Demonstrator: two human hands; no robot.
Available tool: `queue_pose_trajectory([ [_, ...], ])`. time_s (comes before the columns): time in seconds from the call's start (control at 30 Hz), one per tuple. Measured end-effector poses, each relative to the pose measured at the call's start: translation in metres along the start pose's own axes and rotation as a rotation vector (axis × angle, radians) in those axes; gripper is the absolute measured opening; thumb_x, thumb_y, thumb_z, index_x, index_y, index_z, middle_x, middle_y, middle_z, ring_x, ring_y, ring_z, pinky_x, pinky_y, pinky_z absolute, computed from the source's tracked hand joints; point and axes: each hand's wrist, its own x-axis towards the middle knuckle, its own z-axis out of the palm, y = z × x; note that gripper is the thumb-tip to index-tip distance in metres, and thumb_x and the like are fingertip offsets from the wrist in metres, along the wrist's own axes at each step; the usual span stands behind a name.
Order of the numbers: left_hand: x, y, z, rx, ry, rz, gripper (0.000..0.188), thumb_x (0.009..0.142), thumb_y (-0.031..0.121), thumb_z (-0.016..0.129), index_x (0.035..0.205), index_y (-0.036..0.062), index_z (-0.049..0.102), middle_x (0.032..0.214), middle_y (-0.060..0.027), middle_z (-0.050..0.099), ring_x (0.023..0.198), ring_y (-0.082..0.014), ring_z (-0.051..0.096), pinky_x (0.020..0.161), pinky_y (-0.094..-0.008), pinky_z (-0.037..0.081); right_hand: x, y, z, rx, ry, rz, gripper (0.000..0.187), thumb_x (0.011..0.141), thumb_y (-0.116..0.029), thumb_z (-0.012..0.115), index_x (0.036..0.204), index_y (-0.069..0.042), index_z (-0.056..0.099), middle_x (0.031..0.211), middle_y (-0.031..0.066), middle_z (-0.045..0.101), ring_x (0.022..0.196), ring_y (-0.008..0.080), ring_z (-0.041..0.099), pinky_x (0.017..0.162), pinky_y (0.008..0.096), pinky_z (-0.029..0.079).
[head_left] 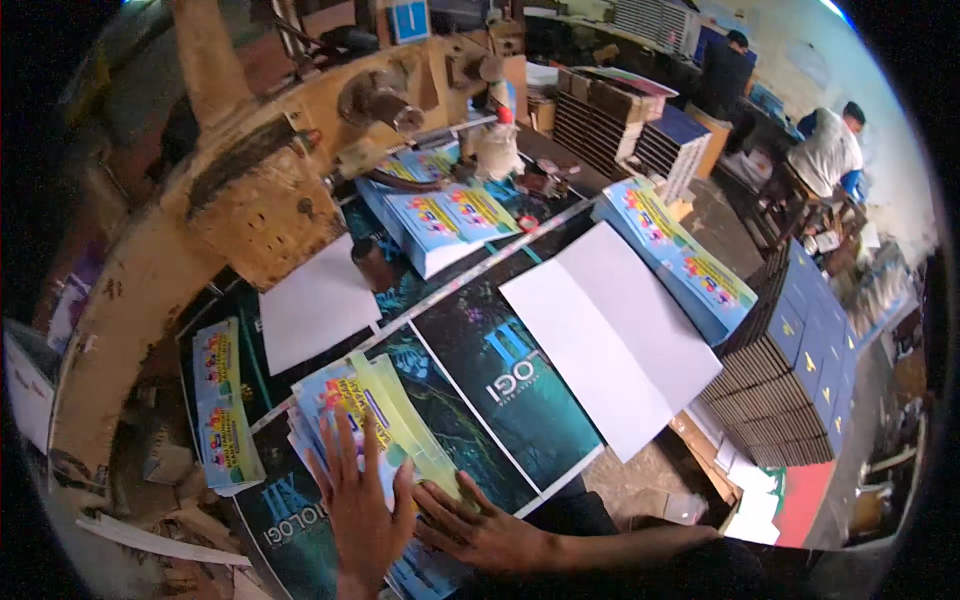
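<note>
A loose pile of colourful printed sheets (318, 388), light blue with a yellow-green panel, lies in front of me on a table covered with dark teal printed sheets (465, 425). My left hand (362, 500) rests flat on the pile with its fingers spread. At the pile's near right corner, my right hand (485, 525) has its fingers curled over the edge of the yellow-green panel, thumb alongside. Its fingertips partly hide that edge. Both forearms come in from below.
Blank white sheets (610, 330) lie to the right, beside a stack of printed sheets (680, 260). Another printed stack (440, 225) sits behind, near a dark cylinder (372, 265). A worn machine frame (265, 215) borders the left. Bound blue books (790, 360) rise at right. Two people work farther back.
</note>
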Motion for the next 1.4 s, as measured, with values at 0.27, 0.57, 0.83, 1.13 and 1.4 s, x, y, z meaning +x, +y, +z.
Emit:
queue_pose_trajectory([
  [0.27,-0.021,0.012,0.031,0.065,-0.01,-0.053,0.068,0.101,0.043,0.049,0.152,-0.0014,0.04,0.161,-0.025,0.029,0.152,-0.0383,0.022,0.122,-0.0588,0.009,0.003,0.094,-0.085,0.573,-0.021,0.523,0.083,0.08,-0.056,0.078,0.137,0.0,0.056,0.156,0.0259,0.036,0.142,0.051,0.035,0.114,0.0648,0.031],
  [0.57,-0.047,-0.005,0.032,-0.194,-0.168,-0.023,0.077,0.096,0.049,0.059,0.149,-0.0041,0.041,0.161,-0.0259,0.029,0.152,-0.0376,0.024,0.122,-0.0588,0.014,-0.045,0.125,-0.117,0.09,0.056,0.887,0.043,0.096,-0.013,0.058,0.134,0.004,0.048,0.121,0.0373,0.057,0.113,0.0479,0.06,0.085,0.0554,0.053],
  [0.83,-0.043,0.01,0.013,-0.312,-0.108,-0.037,0.095,0.097,0.046,0.058,0.156,-0.0117,0.01,0.16,-0.0335,0.024,0.152,-0.0467,0.016,0.121,-0.0609,0.011,0.009,0.062,-0.127,0.784,0.341,0.67,0.017,0.1,-0.002,0.053,0.114,0.003,0.061,0.075,0.0036,0.058,0.065,0.0074,0.048,0.057,0.0253,0.041],
  [1.13,-0.042,0.005,0.037,0.122,-0.144,0.007,0.091,0.098,0.057,0.048,0.151,-0.0141,0.029,0.159,-0.0369,0.018,0.153,-0.0463,0.011,0.121,-0.0606,0.006,0.014,0.051,-0.043,0.564,0.23,0.597,0.054,0.089,-0.016,0.076,0.133,0.001,0.05,0.124,0.0192,0.061,0.115,0.0263,0.061,0.095,0.0372,0.052],
  [1.4,-0.04,0.016,0.036,0.034,-0.07,-0.041,0.089,0.096,0.06,0.054,0.152,-0.0063,0.035,0.158,-0.0353,0.025,0.151,-0.0439,0.02,0.122,-0.0584,0.012,-0.043,0.137,-0.1,-0.115,0.017,0.825,0.051,0.097,-0.023,0.063,0.136,0.004,0.044,0.139,0.0348,0.05,0.131,0.0461,0.051,0.101,0.0537,0.049],
])
